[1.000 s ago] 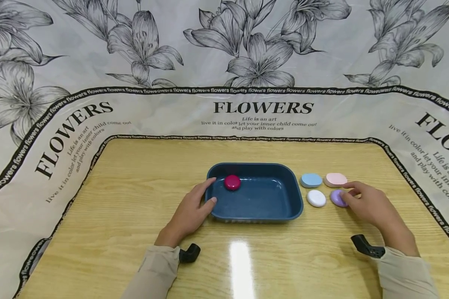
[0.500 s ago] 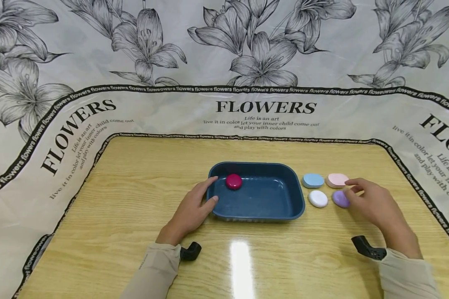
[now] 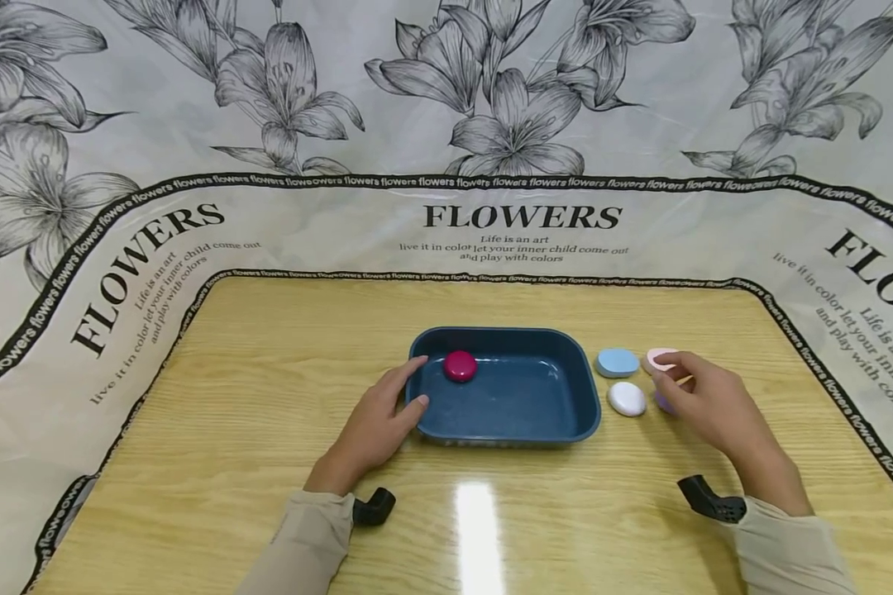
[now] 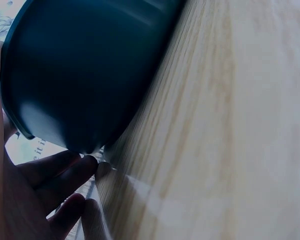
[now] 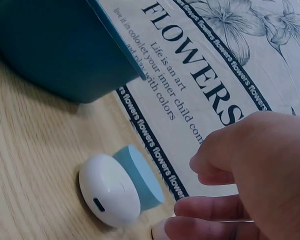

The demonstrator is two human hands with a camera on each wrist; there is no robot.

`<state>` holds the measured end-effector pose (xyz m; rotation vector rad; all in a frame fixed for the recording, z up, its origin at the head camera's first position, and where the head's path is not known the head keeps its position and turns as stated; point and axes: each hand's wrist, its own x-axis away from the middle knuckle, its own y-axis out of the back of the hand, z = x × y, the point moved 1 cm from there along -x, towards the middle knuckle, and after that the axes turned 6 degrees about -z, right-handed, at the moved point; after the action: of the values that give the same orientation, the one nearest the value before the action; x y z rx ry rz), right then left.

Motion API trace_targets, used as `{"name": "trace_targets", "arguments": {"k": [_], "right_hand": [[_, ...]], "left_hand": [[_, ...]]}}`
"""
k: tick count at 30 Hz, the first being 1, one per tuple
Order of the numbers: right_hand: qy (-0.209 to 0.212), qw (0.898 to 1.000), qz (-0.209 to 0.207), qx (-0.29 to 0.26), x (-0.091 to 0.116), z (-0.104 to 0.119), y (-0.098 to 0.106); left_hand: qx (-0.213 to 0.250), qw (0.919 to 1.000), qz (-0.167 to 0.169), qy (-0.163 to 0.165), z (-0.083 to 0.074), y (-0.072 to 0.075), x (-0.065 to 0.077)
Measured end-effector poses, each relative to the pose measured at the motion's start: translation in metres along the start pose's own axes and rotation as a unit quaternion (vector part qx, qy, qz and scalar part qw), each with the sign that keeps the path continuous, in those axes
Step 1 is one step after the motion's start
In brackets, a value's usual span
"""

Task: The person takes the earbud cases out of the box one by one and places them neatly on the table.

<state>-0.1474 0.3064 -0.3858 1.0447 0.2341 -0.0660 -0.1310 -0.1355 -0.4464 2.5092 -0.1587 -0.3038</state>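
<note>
My left hand (image 3: 368, 426) holds the left end of a dark blue rectangular tub (image 3: 506, 413), thumb and index finger over its rim. In the left wrist view, other fingers (image 4: 65, 182) lie loosely by its outer wall. A glossy dark pink round piece (image 3: 460, 366) sits inside the tub. My right hand (image 3: 703, 405) hovers over a purple rounded piece (image 3: 664, 402) and a pink oval piece (image 3: 656, 360), partly covering both. Its thumb and fingers are apart, with nothing visible between them. Beside it lie a white rounded piece (image 3: 627, 399), with a dark slot, and a blue oval piece (image 3: 618, 363).
Everything stands on a wood-grain table (image 3: 268, 347). A white cloth (image 3: 521, 231) printed with black flowers and lettering borders the table at the back and sides. Black wrist mounts (image 3: 374, 506) extend from both sleeves.
My right hand has shifted left, now covering more of the purple and pink pieces. The left hand stays at the tub, and the pieces keep their places.
</note>
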Motion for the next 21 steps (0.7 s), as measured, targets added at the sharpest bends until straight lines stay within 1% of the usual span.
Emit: {"name": "trace_targets", "arguments": {"k": [4,6,10,14,21], "right_hand": [[0.015,1.000,0.001,-0.008,0.000,0.007,-0.001],[0.025,1.000,-0.003,-0.005,0.000,0.011,-0.002],[0.040,0.999,-0.002,-0.016,-0.002,0.020,-0.004],[0.044,0.999,0.012,-0.028,-0.003,0.027,-0.005],[0.043,0.998,0.027,-0.038,-0.008,0.035,-0.006]], "left_hand": [[0.003,1.0000,-0.004,-0.001,0.000,-0.001,0.000],[0.005,1.0000,-0.003,0.000,0.000,-0.001,0.001],[0.004,1.0000,-0.001,0.004,0.000,-0.001,0.001],[0.002,1.0000,-0.001,0.008,0.000,-0.001,0.002],[0.004,1.0000,0.000,0.001,0.000,-0.002,0.000]]}}
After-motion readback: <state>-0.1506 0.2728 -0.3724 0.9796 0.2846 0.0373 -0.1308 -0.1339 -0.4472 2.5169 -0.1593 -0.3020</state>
